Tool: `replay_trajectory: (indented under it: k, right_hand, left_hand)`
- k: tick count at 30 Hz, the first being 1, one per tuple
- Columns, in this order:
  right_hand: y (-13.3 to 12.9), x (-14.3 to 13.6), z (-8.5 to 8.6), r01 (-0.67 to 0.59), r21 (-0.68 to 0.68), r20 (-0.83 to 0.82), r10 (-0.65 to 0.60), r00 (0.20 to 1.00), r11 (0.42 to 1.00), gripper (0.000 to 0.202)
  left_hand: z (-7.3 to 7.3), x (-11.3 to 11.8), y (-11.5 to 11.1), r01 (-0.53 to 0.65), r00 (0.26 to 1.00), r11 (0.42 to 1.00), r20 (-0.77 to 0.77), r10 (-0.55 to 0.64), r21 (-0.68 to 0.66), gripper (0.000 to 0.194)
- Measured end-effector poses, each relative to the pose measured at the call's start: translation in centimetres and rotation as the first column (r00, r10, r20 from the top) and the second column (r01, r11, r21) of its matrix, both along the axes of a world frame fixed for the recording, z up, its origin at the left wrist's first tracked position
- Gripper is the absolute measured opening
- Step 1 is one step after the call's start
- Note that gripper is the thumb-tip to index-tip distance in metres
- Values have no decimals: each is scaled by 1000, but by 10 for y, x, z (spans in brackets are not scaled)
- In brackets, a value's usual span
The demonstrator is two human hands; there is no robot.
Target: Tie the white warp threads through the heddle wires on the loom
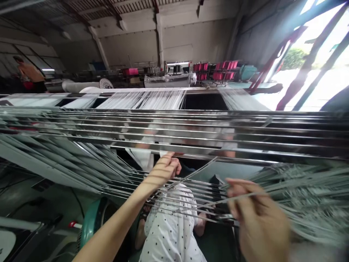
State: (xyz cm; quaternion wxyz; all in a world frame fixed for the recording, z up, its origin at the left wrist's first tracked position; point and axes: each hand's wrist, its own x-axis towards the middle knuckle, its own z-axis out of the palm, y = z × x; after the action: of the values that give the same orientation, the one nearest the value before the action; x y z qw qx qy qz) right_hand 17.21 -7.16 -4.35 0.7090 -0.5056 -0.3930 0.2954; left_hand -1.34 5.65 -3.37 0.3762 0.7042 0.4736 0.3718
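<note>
My left hand (169, 166) reaches in under the lowest long metal bar (191, 156) of a loom. Its fingers are curled together, and what they hold, if anything, is hidden. My right hand (256, 214), blurred by motion, is closer to me on the right, thumb and forefinger pinched at a thin pale strand (209, 203) that runs leftward across the thin metal rods (201, 187). Another thin strip (200, 170) slants up from beside my left hand to the bar. To the right of my right hand hangs a tangled bunch of pale heddles (308, 200).
Parallel metal bars (174, 129) span the view. White warp threads (163, 99) lie beyond them. More heddles (81, 156) hang at left above a green rounded machine part (94, 222). A person in orange (31, 72) is far left; pink spools (226, 67) stand behind.
</note>
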Motion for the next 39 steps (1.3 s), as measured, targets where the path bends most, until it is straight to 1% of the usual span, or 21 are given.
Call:
replay_trajectory:
  k: [3,5,7,8,9,10,11,13,15,18,19,21,24,27,29,31,33,35,36,37,39]
  right_hand:
    - [15,-9,7,-73,-18,-101,71,992,997,16]
    - [27,-16,11,-119,-2,-144,117,983,993,14]
    - [36,-22,13,-221,28,-170,222,960,975,11]
    - [39,-24,13,-270,40,-185,273,944,962,11]
    - [40,-25,13,-293,51,-201,297,933,955,11]
    - [40,-24,13,-285,59,-213,291,933,957,11]
    - [38,-23,12,-257,56,-220,263,939,965,11]
    - [30,-18,11,-191,8,-227,188,956,982,11]
    - [20,-13,11,-118,-2,-226,114,968,993,11]
    - [8,-10,16,18,145,-234,16,972,989,6]
    - [7,-11,17,17,182,-235,26,972,983,7]
    - [9,-13,17,-69,152,-236,104,966,986,9]
    - [18,-19,12,-138,50,-247,146,958,989,12]
    - [28,-26,12,-170,35,-214,174,961,985,15]
    - [31,-29,14,-243,38,-192,245,950,969,14]
    - [30,-30,15,-264,33,-216,264,940,964,15]
    - [23,-29,13,-236,1,-259,228,939,972,18]
    - [12,-24,10,-183,-32,-264,168,950,983,17]
    - [5,-22,10,-132,5,-248,129,960,991,15]
    - [-1,-19,11,-79,70,-223,93,971,994,11]
    - [-11,-15,15,-3,223,-193,47,980,975,9]
  left_hand:
    - [7,14,-20,-19,995,1000,98,18,13,23]
    - [19,19,-42,-25,989,999,147,21,25,25]
    - [36,22,-65,76,989,995,120,-84,72,22]
    - [44,23,-75,204,978,970,25,-209,129,22]
    - [51,24,-83,294,956,941,-65,-287,166,23]
    - [55,23,-89,359,931,915,-146,-335,185,24]
    - [56,21,-91,377,919,907,-202,-340,189,25]
    - [50,13,-86,298,938,941,-232,-257,161,24]
    - [35,1,-74,184,950,972,-281,-137,146,21]
    - [8,-13,-50,-23,920,964,-372,125,266,39]
    - [3,-15,-43,-80,905,947,-376,199,310,41]
    - [-1,-15,-33,-135,896,927,-357,265,350,39]
    - [12,-6,-38,-53,927,936,-332,176,348,32]
    - [38,8,-61,188,954,931,-283,-98,312,23]
    - [50,15,-78,363,919,890,-264,-293,276,24]
    - [53,16,-89,421,896,873,-263,-357,246,26]
    - [44,7,-96,347,916,907,-294,-273,238,25]
    - [24,-14,-99,263,906,927,-399,-143,266,28]
    - [12,-29,-99,234,876,921,-479,-61,311,41]
    - [-2,-46,-99,249,815,908,-579,-9,337,55]
    - [-26,-83,-92,218,703,854,-683,199,473,63]
